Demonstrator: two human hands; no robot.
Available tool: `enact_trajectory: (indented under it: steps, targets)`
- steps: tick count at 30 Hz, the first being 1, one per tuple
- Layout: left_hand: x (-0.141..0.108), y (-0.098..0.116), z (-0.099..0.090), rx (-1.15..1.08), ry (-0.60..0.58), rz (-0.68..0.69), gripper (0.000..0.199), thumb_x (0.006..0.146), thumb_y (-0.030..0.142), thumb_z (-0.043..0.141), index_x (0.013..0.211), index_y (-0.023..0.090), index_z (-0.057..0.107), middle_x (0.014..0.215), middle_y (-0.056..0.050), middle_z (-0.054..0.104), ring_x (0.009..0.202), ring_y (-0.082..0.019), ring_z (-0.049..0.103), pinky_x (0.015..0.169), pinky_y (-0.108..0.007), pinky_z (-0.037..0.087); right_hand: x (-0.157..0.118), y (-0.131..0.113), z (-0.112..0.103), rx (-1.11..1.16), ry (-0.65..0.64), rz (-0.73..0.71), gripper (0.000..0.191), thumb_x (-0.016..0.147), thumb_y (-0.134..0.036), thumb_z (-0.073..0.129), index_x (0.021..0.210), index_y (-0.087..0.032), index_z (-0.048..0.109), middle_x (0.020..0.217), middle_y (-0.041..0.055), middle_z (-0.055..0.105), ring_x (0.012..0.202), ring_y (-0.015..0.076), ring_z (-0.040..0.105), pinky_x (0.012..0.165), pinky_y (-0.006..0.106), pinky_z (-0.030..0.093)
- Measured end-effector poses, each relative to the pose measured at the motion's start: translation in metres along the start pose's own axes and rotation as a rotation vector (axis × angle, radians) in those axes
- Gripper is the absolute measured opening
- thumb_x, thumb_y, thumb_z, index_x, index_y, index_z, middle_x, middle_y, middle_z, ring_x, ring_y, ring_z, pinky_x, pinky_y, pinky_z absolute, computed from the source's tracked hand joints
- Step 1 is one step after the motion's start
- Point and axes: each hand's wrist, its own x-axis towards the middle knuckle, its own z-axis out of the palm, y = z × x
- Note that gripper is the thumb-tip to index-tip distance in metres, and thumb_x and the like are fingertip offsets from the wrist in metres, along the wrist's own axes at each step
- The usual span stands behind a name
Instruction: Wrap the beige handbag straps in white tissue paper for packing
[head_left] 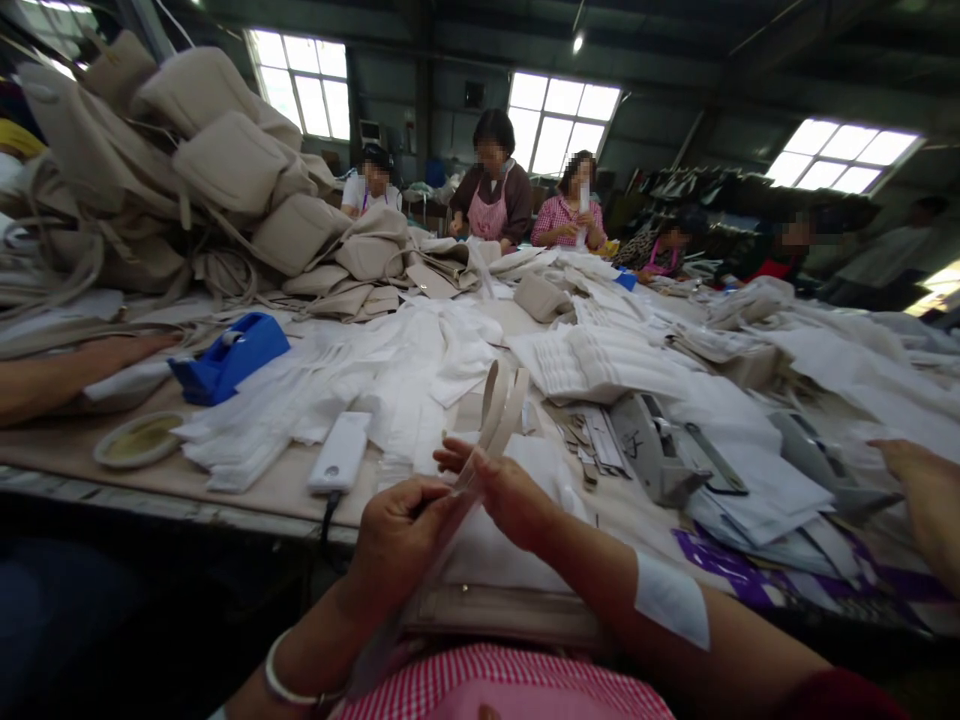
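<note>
A beige bag strap (499,415) rises in a loop in front of me, its upper part bare. Around its lower part runs a clear plastic sleeve (431,585), which trails down towards my lap. My left hand (401,530) is closed round the sleeved part, thumb on top. Just above it, my right hand (514,495) grips the strap between thumb and fingers. Below both hands lies a beige bag (502,610) at the table edge, with white wrapping sheet (487,555) on it.
A white power bank (340,452), a blue tape dispenser (229,358) and a round dish (139,440) lie left. Grey tape dispensers (660,450) stand right. Beige bags (225,150) are heaped far left. Co-workers' arms reach in at both sides; several people work opposite.
</note>
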Motion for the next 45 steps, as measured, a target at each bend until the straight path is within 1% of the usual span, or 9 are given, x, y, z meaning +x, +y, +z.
enact_trajectory:
  steps: [4, 8, 12, 16, 20, 26, 32, 38, 45]
  targets:
    - [-0.001, 0.002, 0.005, 0.01, -0.003, -0.008, 0.009, 0.082, 0.027, 0.066, 0.081, 0.022, 0.074, 0.082, -0.001, 0.075, 0.077, -0.018, 0.069, 0.071, -0.026, 0.053, 0.017, -0.025, -0.01, 0.133, 0.134, -0.01, 0.045, 0.084, -0.056, 0.058, 0.105, -0.018, 0.07, 0.118, 0.0119, 0.068, 0.108, 0.0269, 0.063, 0.096, 0.046, 0.045]
    - [0.0, 0.004, 0.003, -0.001, 0.007, -0.045, 0.011, 0.084, 0.029, 0.065, 0.084, 0.023, 0.074, 0.081, 0.0, 0.075, 0.075, -0.017, 0.068, 0.07, -0.025, 0.052, 0.006, -0.017, 0.001, -0.034, -0.014, -0.123, 0.044, 0.088, -0.049, 0.059, 0.121, -0.022, 0.064, 0.127, 0.0104, 0.064, 0.115, 0.026, 0.059, 0.103, 0.048, 0.04]
    - [0.0, 0.004, 0.0, 0.013, 0.025, -0.019, 0.01, 0.082, 0.026, 0.065, 0.084, 0.022, 0.075, 0.084, -0.001, 0.076, 0.079, -0.017, 0.069, 0.074, -0.026, 0.052, -0.012, 0.002, 0.004, -0.152, -0.102, -0.031, 0.05, 0.086, -0.044, 0.064, 0.131, -0.026, 0.057, 0.136, 0.0075, 0.058, 0.128, 0.0231, 0.05, 0.113, 0.045, 0.028]
    - [-0.001, 0.005, 0.003, -0.008, 0.001, -0.009, 0.009, 0.082, 0.024, 0.065, 0.081, 0.023, 0.074, 0.083, 0.0, 0.075, 0.078, -0.016, 0.068, 0.073, -0.024, 0.052, 0.0, -0.014, -0.013, 0.086, -0.009, 0.052, 0.047, 0.081, -0.049, 0.067, 0.118, -0.021, 0.066, 0.126, 0.0107, 0.064, 0.114, 0.027, 0.06, 0.106, 0.05, 0.037]
    - [0.001, 0.011, 0.007, -0.02, 0.005, -0.028, 0.01, 0.082, 0.023, 0.064, 0.08, 0.023, 0.074, 0.081, 0.001, 0.075, 0.075, -0.015, 0.068, 0.07, -0.023, 0.051, 0.009, -0.028, -0.016, 0.109, 0.079, -0.064, 0.04, 0.085, -0.05, 0.061, 0.104, -0.016, 0.072, 0.115, 0.0119, 0.069, 0.104, 0.0275, 0.064, 0.1, 0.049, 0.043]
    - [0.004, 0.011, 0.006, 0.024, 0.029, -0.024, 0.01, 0.082, 0.023, 0.064, 0.078, 0.021, 0.073, 0.075, 0.001, 0.073, 0.069, -0.014, 0.066, 0.066, -0.023, 0.05, -0.013, 0.002, -0.002, -0.138, -0.037, -0.015, 0.044, 0.087, -0.046, 0.061, 0.122, -0.02, 0.065, 0.12, 0.0088, 0.068, 0.116, 0.0247, 0.058, 0.106, 0.042, 0.036]
    - [0.002, 0.008, 0.01, 0.023, 0.03, -0.047, 0.009, 0.081, 0.024, 0.065, 0.079, 0.022, 0.074, 0.079, 0.001, 0.074, 0.074, -0.015, 0.067, 0.07, -0.023, 0.05, 0.009, -0.02, -0.021, 0.168, 0.174, 0.054, 0.037, 0.086, -0.046, 0.056, 0.099, -0.014, 0.072, 0.107, 0.0116, 0.071, 0.091, 0.0234, 0.067, 0.089, 0.041, 0.049]
    - [0.004, 0.008, 0.011, 0.072, 0.046, -0.054, 0.011, 0.081, 0.024, 0.063, 0.079, 0.021, 0.073, 0.076, 0.001, 0.074, 0.071, -0.016, 0.067, 0.068, -0.025, 0.05, -0.006, -0.001, -0.005, -0.222, 0.122, -0.031, 0.04, 0.084, -0.048, 0.062, 0.107, -0.016, 0.073, 0.099, 0.0085, 0.073, 0.099, 0.0244, 0.064, 0.093, 0.038, 0.044]
    - [0.01, 0.007, 0.015, 0.11, 0.008, -0.077, 0.013, 0.082, 0.027, 0.062, 0.08, 0.021, 0.073, 0.078, -0.001, 0.074, 0.073, -0.017, 0.068, 0.069, -0.027, 0.049, 0.014, -0.007, -0.021, 0.195, 0.249, 0.17, 0.036, 0.089, -0.042, 0.051, 0.099, -0.014, 0.07, 0.102, 0.0112, 0.072, 0.084, 0.0216, 0.068, 0.083, 0.039, 0.05]
